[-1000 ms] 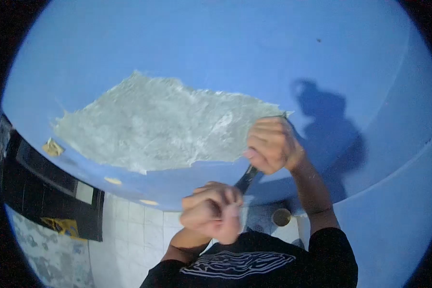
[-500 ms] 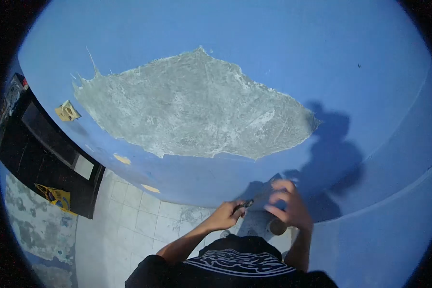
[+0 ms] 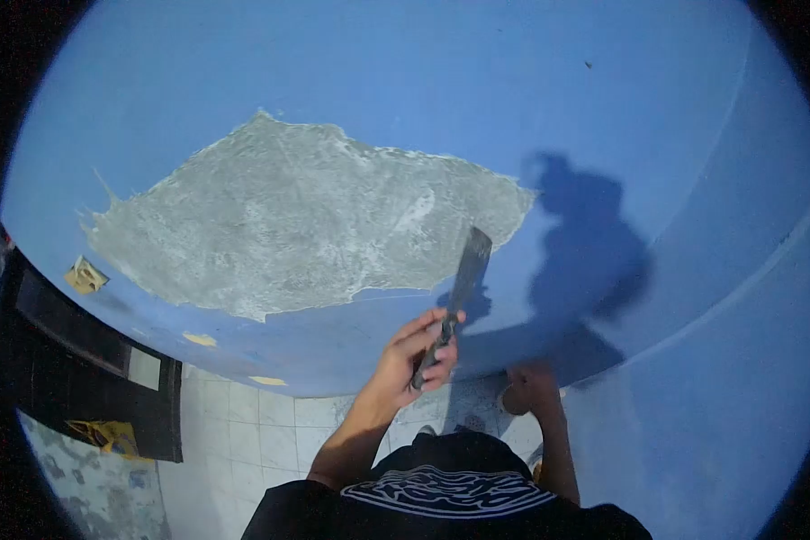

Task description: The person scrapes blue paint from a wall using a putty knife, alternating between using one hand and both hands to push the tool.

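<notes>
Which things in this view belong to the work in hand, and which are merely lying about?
Seemingly for the work:
- flat-bladed tool, in the left hand
- grey patch on the blue wall

Seemingly unrelated:
- yellow item, lower left
- tan piece, left

Covered, blurred and cut off

The left hand (image 3: 405, 355) covers part of the flat-bladed tool's (image 3: 469, 270) lower end; the right hand (image 3: 535, 387) is dim and blurred, so whether it grips anything cannot be told; it partly hides a round thing (image 3: 511, 402); a dark speck (image 3: 589, 65) on the wall (image 3: 405, 72) is too small to identify; the lower edge cuts off the black shirt (image 3: 333, 517); the dark rim clips the wall.
</notes>
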Demonstrator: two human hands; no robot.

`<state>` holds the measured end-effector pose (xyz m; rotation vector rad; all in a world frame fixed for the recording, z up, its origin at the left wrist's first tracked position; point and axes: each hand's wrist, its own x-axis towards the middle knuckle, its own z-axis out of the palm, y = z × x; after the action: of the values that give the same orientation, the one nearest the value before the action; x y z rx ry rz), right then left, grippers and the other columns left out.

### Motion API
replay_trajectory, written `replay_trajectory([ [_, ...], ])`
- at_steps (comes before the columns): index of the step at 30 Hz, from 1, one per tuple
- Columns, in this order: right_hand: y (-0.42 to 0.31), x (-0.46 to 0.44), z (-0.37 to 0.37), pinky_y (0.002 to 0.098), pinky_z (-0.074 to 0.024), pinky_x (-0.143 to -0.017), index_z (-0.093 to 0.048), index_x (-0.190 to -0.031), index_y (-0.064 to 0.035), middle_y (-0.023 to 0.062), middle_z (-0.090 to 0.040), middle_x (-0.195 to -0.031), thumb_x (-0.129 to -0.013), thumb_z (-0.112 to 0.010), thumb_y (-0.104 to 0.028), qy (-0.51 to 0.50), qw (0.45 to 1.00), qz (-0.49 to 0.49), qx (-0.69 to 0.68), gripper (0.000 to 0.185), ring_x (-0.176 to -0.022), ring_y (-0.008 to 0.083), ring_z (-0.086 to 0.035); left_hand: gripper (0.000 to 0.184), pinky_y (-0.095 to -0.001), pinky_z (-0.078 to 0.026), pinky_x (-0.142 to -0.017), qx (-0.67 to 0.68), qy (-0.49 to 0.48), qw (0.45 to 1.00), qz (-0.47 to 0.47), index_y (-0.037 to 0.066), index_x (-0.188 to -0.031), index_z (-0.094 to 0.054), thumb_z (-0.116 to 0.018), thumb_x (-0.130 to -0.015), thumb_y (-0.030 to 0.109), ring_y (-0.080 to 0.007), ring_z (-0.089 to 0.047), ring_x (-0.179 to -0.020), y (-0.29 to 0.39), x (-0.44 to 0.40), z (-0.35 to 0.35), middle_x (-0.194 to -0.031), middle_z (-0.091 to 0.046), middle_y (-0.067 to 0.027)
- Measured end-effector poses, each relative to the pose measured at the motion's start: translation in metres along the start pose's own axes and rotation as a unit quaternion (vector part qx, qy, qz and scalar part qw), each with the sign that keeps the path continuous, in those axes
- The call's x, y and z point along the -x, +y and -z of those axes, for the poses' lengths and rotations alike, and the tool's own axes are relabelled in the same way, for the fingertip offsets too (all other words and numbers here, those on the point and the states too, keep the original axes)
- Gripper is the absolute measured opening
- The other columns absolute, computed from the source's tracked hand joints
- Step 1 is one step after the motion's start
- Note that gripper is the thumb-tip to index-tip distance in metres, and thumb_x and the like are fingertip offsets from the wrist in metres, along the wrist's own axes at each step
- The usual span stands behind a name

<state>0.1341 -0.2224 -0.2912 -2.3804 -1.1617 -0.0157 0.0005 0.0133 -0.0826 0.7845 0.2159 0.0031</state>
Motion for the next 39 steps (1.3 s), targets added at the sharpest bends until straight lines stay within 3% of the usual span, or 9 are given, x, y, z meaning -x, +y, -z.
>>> replay_trajectory([
  [1, -0.04, -0.03, 0.04, 0.0457, -0.0478, -0.084, -0.066, -0.1, -0.0032, 0.0165, -0.066, -0.096, -0.09, -0.063, -0.012, 0.178, 0.977, 0.074, -0.095, 0.014, -0.094, 0.0358, -0.062, 0.034, -0.0204, -0.031, -0.038, 0.027, -0.021, 0.999, -0.014, 0.006, -0.13, -0.049, -0.048, -0.101, 0.024, -0.0074, -0.04, -0.049, 0.004, -0.002, -0.006, -0.071, -0.046, -0.002],
  [4, -0.119, -0.106, 0.133, 0.0461, -0.0472, -0.087, -0.064, -0.096, -0.0048, 0.0134, -0.063, -0.101, -0.077, -0.075, -0.016, 0.332, 0.897, 0.28, -0.083, 0.025, -0.102, 0.0313, -0.06, 0.034, -0.0189, -0.026, -0.034, 0.004, 0.028, 0.999, -0.022, 0.009, -0.131, -0.047, -0.047, -0.101, 0.025, -0.0059, -0.034, -0.045, 0.005, -0.007, -0.033, -0.068, -0.041, 0.0004],
  [7, -0.158, -0.166, 0.179, 0.0402, -0.0489, -0.075, -0.061, -0.075, -0.0043, 0.0125, -0.062, -0.09, -0.071, -0.075, -0.017, 0.349, 0.842, 0.401, -0.095, 0.019, -0.089, 0.0304, -0.061, 0.023, -0.0187, -0.024, -0.033, -0.05, 0.037, 0.996, -0.058, 0.009, -0.12, -0.05, -0.046, -0.101, 0.023, -0.0059, -0.033, -0.044, -0.003, -0.012, -0.04, -0.067, -0.04, 0.0008],
  [9, -0.16, -0.195, 0.193, 0.0379, -0.0439, -0.061, -0.048, -0.063, -0.0059, 0.0092, -0.052, -0.069, -0.071, -0.073, -0.025, 0.176, 0.829, 0.527, -0.071, 0.033, -0.068, 0.0277, -0.055, 0.018, -0.0187, -0.023, -0.032, -0.087, 0.042, 0.992, -0.081, 0.009, -0.112, -0.051, -0.046, -0.101, 0.022, -0.0059, -0.032, -0.044, -0.002, -0.021, -0.047, -0.066, -0.039, 0.0009],
  [11, -0.147, -0.207, 0.2, 0.0386, -0.0406, -0.056, -0.044, -0.06, -0.0064, 0.0084, -0.047, -0.063, -0.071, -0.072, -0.029, 0.163, 0.836, 0.521, -0.063, 0.038, -0.061, 0.0276, -0.051, 0.01, -0.019, -0.023, -0.032, -0.095, 0.038, 0.991, -0.083, 0.009, -0.1, -0.049, -0.047, -0.1, 0.019, -0.0062, -0.032, -0.043, 0.007, -0.031, -0.062, -0.066, -0.04, 0.0008],
  [28, -0.144, -0.22, 0.209, 0.0386, -0.038, -0.049, -0.044, -0.058, -0.0053, 0.0078, -0.043, -0.052, -0.063, -0.068, -0.037, 0.117, 0.827, 0.548, -0.044, 0.04, -0.05, 0.0286, -0.048, 0.008, -0.0212, -0.023, -0.03, -0.04, 0.062, 0.994, -0.079, 0.009, -0.103, -0.047, -0.047, -0.099, 0.016, -0.0073, -0.031, -0.042, -0.005, -0.028, -0.07, -0.065, -0.039, -0.0001],
  [30, -0.147, -0.211, 0.219, 0.0411, -0.0428, -0.052, -0.046, -0.057, -0.0056, 0.0113, -0.047, -0.049, -0.076, -0.068, -0.046, 0.086, 0.838, 0.539, -0.012, 0.05, -0.05, 0.0326, -0.054, 0.008, -0.0214, -0.023, -0.03, -0.066, 0.03, 0.992, -0.102, 0.009, -0.104, -0.047, -0.047, -0.099, 0.016, -0.0077, -0.031, -0.041, -0.005, -0.028, -0.076, -0.065, -0.04, 0.0001],
  [37, -0.154, -0.218, 0.22, 0.0415, -0.0413, -0.053, -0.046, -0.058, -0.0058, 0.0107, -0.047, -0.052, -0.079, -0.067, -0.048, 0.095, 0.841, 0.532, 0.027, 0.051, -0.053, 0.0311, -0.053, 0.013, -0.022, -0.024, -0.03, -0.042, 0.04, 0.99, -0.132, 0.007, -0.094, -0.048, -0.046, -0.101, 0.019, -0.008, -0.033, -0.041, -0.007, -0.037, -0.068, -0.063, -0.041, -0.0003],
  [39, -0.149, -0.217, 0.21, 0.0391, -0.0345, -0.049, -0.041, -0.057, -0.0071, 0.0081, -0.041, -0.054, -0.065, -0.068, -0.038, 0.104, 0.832, 0.545, -0.006, 0.042, -0.051, 0.0282, -0.045, 0.018, -0.0227, -0.024, -0.03, -0.057, -0.019, 0.99, -0.131, 0.008, -0.087, -0.048, -0.046, -0.101, 0.02, -0.0081, -0.035, -0.041, -0.012, -0.04, -0.053, -0.063, -0.042, -0.0006],
])
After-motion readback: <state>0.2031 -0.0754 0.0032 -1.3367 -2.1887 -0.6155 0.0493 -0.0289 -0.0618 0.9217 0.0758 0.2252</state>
